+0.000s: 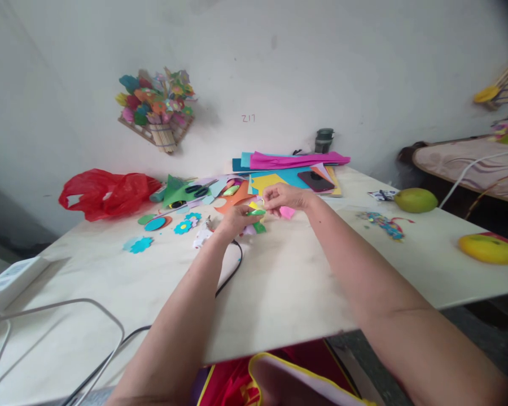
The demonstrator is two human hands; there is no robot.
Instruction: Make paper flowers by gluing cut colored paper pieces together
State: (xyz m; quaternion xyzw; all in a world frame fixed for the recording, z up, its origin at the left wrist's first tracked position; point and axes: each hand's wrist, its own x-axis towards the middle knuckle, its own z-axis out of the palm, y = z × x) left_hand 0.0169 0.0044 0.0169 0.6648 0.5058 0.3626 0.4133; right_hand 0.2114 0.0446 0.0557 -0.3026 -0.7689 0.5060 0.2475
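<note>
My left hand [236, 220] is closed around a small bright green piece [256, 212], held low over the table; its exact kind is too small to make out. Just to the right, my right hand [283, 197] has its fingers pinched together close to that piece, and what they hold, if anything, is unclear. Green and lilac paper bits [259, 227] show beneath the hands. A pink paper piece [287, 212] lies below the right hand. Left of my left wrist rests a white glue gun [202, 235] with a black cable. Blue paper flowers [183, 226] lie further left.
Scissors [201, 189], orange paper [237, 197] and a red plastic bag [105, 192] lie behind on the left. Coloured sheets and a phone [316, 181] are at the back. Two mangoes, one green [415, 200], one yellow [489, 249], lie right. White cables [88, 300] cross the left front.
</note>
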